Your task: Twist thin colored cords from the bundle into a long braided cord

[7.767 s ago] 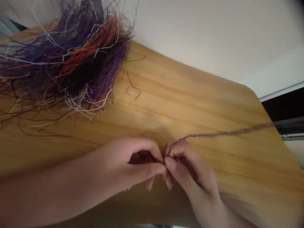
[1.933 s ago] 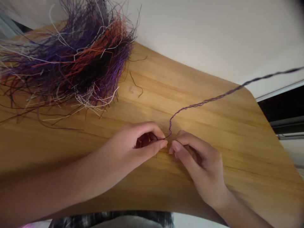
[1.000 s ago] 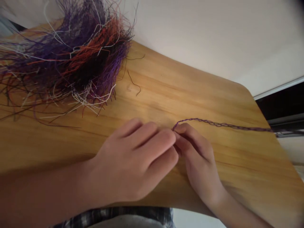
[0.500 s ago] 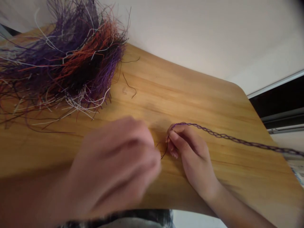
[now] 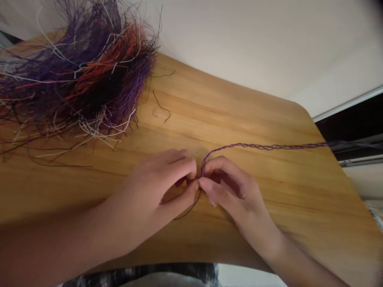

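A thin purple braided cord [image 5: 263, 146] runs from my fingertips to the right, across the wooden table [image 5: 239, 111] and past its right edge. My left hand [image 5: 161, 183] and my right hand [image 5: 230, 187] meet at the cord's near end, thumbs and forefingers pinched together on its strands. A loose dark strand [image 5: 187, 211] curls down from the pinch onto the table. Both hands rest low over the table's near middle.
A big tangled heap of purple, orange, black and white threads [image 5: 77, 75] lies at the table's far left. One short dark thread [image 5: 161, 107] lies apart beside it. A pale wall rises behind the table; the table's rounded corner is at the right.
My left hand, lifted and blurred half a second ago, has come back down to pinch the cord's end beside my right hand. The cord has swung slightly and lies straighter to the right.
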The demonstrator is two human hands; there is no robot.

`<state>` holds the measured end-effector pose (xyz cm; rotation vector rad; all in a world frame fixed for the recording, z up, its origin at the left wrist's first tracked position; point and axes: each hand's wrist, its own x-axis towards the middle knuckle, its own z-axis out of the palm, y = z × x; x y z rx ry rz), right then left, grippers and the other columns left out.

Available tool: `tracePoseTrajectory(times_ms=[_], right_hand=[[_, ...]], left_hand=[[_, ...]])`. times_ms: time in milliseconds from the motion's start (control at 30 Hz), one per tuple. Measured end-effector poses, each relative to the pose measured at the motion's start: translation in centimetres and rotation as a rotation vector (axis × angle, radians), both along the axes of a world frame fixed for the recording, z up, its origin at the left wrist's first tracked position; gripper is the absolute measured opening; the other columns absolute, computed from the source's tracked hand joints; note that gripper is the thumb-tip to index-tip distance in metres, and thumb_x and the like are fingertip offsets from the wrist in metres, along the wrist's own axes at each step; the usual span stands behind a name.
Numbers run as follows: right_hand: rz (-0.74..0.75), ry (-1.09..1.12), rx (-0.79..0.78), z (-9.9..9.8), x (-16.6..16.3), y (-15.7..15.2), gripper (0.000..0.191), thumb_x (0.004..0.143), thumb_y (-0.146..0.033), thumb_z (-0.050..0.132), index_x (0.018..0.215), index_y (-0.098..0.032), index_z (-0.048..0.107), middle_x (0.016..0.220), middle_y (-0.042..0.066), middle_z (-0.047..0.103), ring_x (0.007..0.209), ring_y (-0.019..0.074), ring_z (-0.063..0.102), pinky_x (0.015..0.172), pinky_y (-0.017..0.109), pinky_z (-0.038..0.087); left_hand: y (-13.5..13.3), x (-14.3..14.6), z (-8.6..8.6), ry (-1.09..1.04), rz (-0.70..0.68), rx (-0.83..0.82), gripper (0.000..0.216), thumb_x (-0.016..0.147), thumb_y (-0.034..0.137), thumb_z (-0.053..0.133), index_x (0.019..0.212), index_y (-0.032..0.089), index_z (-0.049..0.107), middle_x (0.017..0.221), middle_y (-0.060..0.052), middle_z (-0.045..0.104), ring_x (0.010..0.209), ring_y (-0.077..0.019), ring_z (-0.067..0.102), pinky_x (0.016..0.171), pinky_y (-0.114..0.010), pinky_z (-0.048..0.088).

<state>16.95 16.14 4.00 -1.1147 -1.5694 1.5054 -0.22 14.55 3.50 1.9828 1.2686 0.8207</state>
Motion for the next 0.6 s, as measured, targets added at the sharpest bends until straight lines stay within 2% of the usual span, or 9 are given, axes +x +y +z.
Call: tracePoseTrajectory(times_ms=[367,600], right_hand=[[0.006,-0.023,-0.097,0.5,0.56,0.58,0.006,0.081,-0.019,0.064,0.076,-0.019,0.061,0.062,-0.005,0.05,0.054,0.0075,0.044,0.052,0.021,0.039],[-0.04,-0.128,-0.051,0.85,0.89,1.0,0.008,0.081,-0.023,0.065,0.074,-0.019,0.063,0.059,-0.006,0.049,0.053,0.0078,0.043,0.05,0.022,0.036]], left_hand=[[-0.16,-0.16,0.05,-0.04,0.009,-0.167,0.02,0.092,0.022,0.043,0.072,0.02,0.045,0.068,0.005,0.049,0.063,-0.0109,0.048,0.058,-0.025,0.034],[0.11,-0.35,0.32,-0.023,0.031,-0.178,0.02,0.092,0.021,0.042,0.072,0.02,0.043,0.068,0.006,0.047,0.063,-0.0103,0.047,0.059,-0.024,0.034]])
